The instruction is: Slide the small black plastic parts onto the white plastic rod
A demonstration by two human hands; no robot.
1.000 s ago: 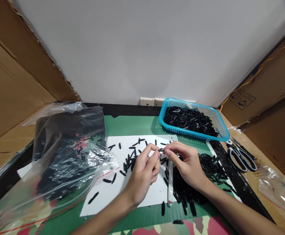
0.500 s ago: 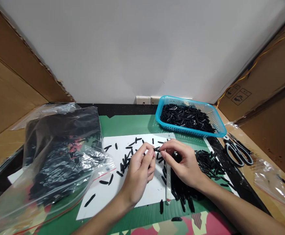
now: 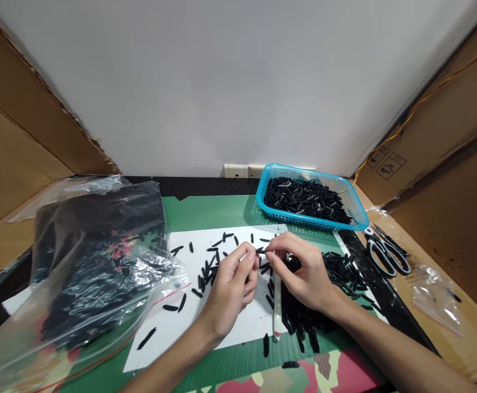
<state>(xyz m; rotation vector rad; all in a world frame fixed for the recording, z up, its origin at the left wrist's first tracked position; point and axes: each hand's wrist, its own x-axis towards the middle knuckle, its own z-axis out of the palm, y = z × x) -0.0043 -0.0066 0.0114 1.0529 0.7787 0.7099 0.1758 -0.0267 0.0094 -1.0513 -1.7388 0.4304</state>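
Between the fingertips of both hands is a small black piece, level above the white paper. My left hand pinches its left end, fingers curled. The right end is pinched by the thumb and fingers of my right hand. Many black pieces lie scattered on the paper. Under and beside my right hand is a dense heap of the same pieces. A pale flat strip runs along the heap's left side.
A blue basket full of black pieces stands at the back right. A large clear bag with black contents lies on the left. Scissors and a small plastic bag are at the right, beside cardboard walls.
The camera view has shifted slightly, so objects appear a little further left. Both hands keep their pinch on the black piece, with hardly any change in pose.
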